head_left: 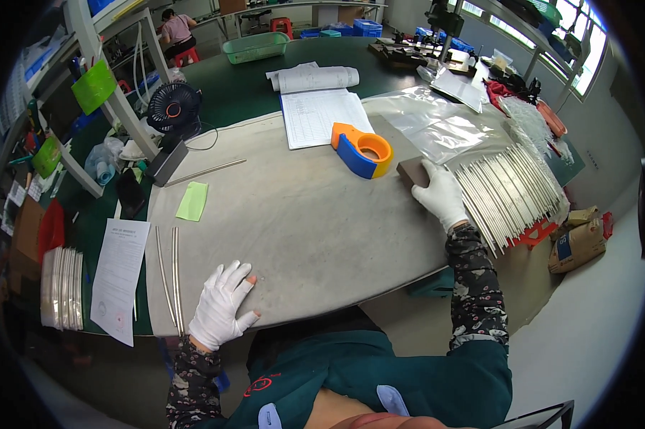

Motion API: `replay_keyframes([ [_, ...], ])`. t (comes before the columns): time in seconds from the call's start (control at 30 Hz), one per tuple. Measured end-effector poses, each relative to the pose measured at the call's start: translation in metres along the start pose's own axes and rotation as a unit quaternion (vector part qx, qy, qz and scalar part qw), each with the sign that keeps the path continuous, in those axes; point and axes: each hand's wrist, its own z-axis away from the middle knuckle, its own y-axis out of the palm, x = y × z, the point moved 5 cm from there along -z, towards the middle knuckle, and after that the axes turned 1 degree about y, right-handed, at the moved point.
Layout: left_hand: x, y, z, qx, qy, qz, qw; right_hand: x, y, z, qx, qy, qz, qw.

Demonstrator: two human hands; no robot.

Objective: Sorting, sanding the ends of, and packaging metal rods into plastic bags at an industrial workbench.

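Your table, spread with a grey cloth [301,236], reaches out in front of you, and the big row of metal rods [512,196] lies at its right side. The rods sit side by side, their long axes slanting from far left to near right. The row is just to the right of your right hand [440,194], much nearer to it than to your left. You cannot tell here whether the glove touches the nearest rod.

Your left hand [224,304] rests by the near edge of the cloth, fingers and thumb apart, with nothing in it to be seen.

Your right hand is closed on the right end of a brown block [411,173], thumb on the near side, fingers on the far side; the block sticks out to the left, away from the row.

Smallest, two thin loose rods [176,275] lie just left of your left hand, pointing away from you.
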Motion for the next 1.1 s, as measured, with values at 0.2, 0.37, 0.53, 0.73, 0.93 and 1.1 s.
replay_keyframes([
  [0.2,-0.002,-0.003,-0.006,0.017,-0.012,0.018,1.000,0.008,-0.014,-0.106,-0.077,0.045,-0.017,0.996],
  [0.37,-0.003,-0.005,-0.009,0.047,-0.031,0.018,0.998,0.072,-0.015,-0.084,-0.079,-0.202,-0.142,0.966],
  [0.53,-0.011,-0.013,-0.027,0.054,-0.035,0.023,0.998,0.099,0.015,-0.033,0.044,-0.212,0.003,0.976],
  [0.73,-0.013,-0.014,-0.048,0.001,-0.015,0.031,0.999,0.084,-0.004,-0.074,-0.123,-0.211,-0.171,0.955],
  [0.93,-0.017,0.002,-0.061,0.022,-0.013,0.040,0.999,0.094,0.029,-0.136,-0.016,-0.145,-0.129,0.981],
  [1.1,-0.038,-0.005,-0.081,0.042,0.040,0.020,0.998,0.066,0.022,-0.118,-0.057,-0.207,-0.115,0.970],
])
